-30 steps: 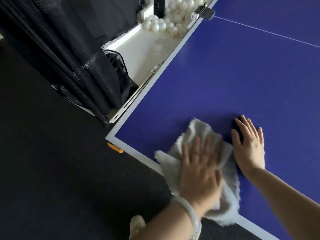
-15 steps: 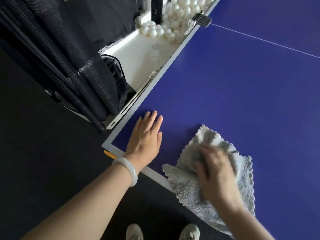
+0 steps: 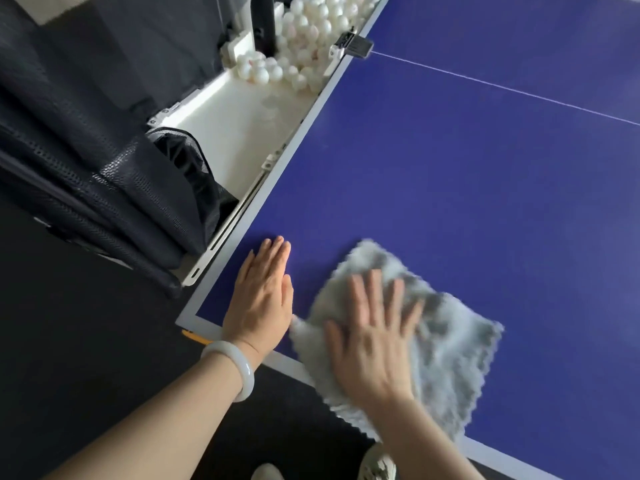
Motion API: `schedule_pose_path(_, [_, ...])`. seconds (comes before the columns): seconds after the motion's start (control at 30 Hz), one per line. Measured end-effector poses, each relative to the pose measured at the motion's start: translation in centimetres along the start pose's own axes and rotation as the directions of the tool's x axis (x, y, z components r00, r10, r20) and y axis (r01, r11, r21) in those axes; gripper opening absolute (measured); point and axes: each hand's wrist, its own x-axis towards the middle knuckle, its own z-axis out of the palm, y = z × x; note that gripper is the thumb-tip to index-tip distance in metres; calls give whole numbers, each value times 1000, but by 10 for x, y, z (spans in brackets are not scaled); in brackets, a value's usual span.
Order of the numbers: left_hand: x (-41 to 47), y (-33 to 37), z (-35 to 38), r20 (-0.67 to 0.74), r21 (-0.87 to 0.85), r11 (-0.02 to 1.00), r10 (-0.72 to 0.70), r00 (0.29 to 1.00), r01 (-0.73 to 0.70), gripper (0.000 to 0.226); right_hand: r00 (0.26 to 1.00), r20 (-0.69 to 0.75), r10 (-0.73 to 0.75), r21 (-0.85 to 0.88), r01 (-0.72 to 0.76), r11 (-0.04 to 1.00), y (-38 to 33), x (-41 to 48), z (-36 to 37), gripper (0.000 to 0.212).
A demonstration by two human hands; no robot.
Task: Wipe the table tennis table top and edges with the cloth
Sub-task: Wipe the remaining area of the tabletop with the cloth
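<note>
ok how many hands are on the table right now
2. The left hand lies flat on the bare blue table top near the corner. The right hand presses flat on the grey cloth beside it.

Soft, even daylight lies over the matte blue table tennis table top, paler toward the far right, with no hard glare; the white plastic ball tray beside it is bright, nearly washed out; the black floor sinks into near darkness. The right hand and the fluffy grey cloth under it are smeared by motion blur; the left hand is sharp, with a faint soft shadow at its fingertips.
</note>
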Motion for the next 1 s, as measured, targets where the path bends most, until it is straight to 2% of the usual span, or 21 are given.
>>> schedule_pose_path(0.07, [-1, 0, -1, -26, -38, 999, -5, 1000, 4, 50, 963, 9, -269, 13, 268, 963, -5, -2, 4, 66])
schedule_pose_path(0.1, [-1, 0, -1, -43, -58, 998, -5, 999, 3, 49, 935, 20, -355, 17, 355, 935, 8, 3, 3, 63])
schedule_pose_path(0.13, [-2, 0, 0, -55, -71, 997, -3, 998, -1, 48, 916, 20, -400, 9, 400, 916, 27, 9, 2, 61])
schedule_pose_path(0.17, [-2, -1, 1, -60, -74, 997, 2, 998, -6, 49, 924, 15, -382, -12, 382, 924, 52, 15, 0, 61])
schedule_pose_path(0.2, [-2, -2, 1, -59, -73, 997, 6, 998, -10, 51, 958, 13, -285, -31, 285, 958, 78, 20, -4, 60])
schedule_pose_path(0.23, [-2, -3, 2, -57, -69, 998, 9, 998, -13, 53, 993, 13, -116, -33, 117, 993, 105, 25, -9, 60])
schedule_pose_path(0.27, [-1, -4, 2, -62, -63, 998, 13, 998, -17, 54, 996, 16, 82, -20, -82, 996, 126, 29, -16, 60])
schedule_pose_path(0.33, [-2, -5, 3, -73, -64, 998, 20, 997, -25, 53, 926, 50, 375, 31, -377, 926, 139, 30, -23, 63])
schedule_pose_path(0.4, [-2, -5, 3, -76, -94, 995, 16, 997, -23, 52, 885, 20, 465, 33, -466, 884, 110, 29, -20, 61])
schedule_pose_path(0.43, [-2, -5, 3, -71, -121, 993, 10, 997, -19, 50, 908, -22, 418, 9, -418, 909, 86, 28, -16, 61])
schedule_pose_path(0.47, [-1, -5, 3, -68, -157, 988, 1, 998, -12, 49, 950, -62, 306, 3, -307, 952, 59, 27, -12, 61])
schedule_pose_path(0.53, [0, -6, 1, -90, -261, 965, -40, 995, 15, 48, 998, -59, -37, 50, 40, 998, 7, 26, 0, 61])
schedule_pose_path(0.6, [0, -6, -3, -113, -376, 926, -88, 990, 39, 47, 922, -16, -387, 73, 387, 919, -23, 36, 9, 58])
schedule_pose_path(0.67, [1, -4, -6, -120, -381, 924, -78, 990, 27, 47, 836, 4, -549, 82, 546, 833, -15, 72, 5, 57])
schedule_pose_path(0.7, [2, -4, -5, -117, -343, 939, -61, 991, 17, 47, 827, -10, -563, 55, 562, 825, -2, 96, 2, 56])
schedule_pose_path(0.73, [6, -4, -3, -114, -292, 956, -40, 993, 5, 47, 855, -22, -518, 24, 518, 855, 16, 120, -2, 56])
schedule_pose_path(0.8, [25, -3, 0, -114, -194, 981, -8, 993, -14, 46, 974, -40, -225, 17, 226, 974, 60, 165, -18, 56])
schedule_pose_path(0.87, [54, -1, 1, -146, -148, 989, -35, 989, 13, 44, 994, -52, 101, 112, -95, 989, 90, 186, -32, 56])
schedule_pose_path(0.9, [72, 1, 0, -171, -145, 989, -65, 983, 40, 46, 987, -61, 147, 132, -138, 982, 91, 185, -34, 56])
schedule_pose_path(0.93, [89, 2, -1, -190, -150, 987, -93, 977, 64, 48, 991, -91, 97, 97, -88, 991, 83, 178, -30, 55])
schedule_pose_path(1.0, [119, 2, -2, -191, -159, 982, -129, 973, 99, 48, 971, -93, -222, -1, 223, 975, 49, 153, -19, 59])
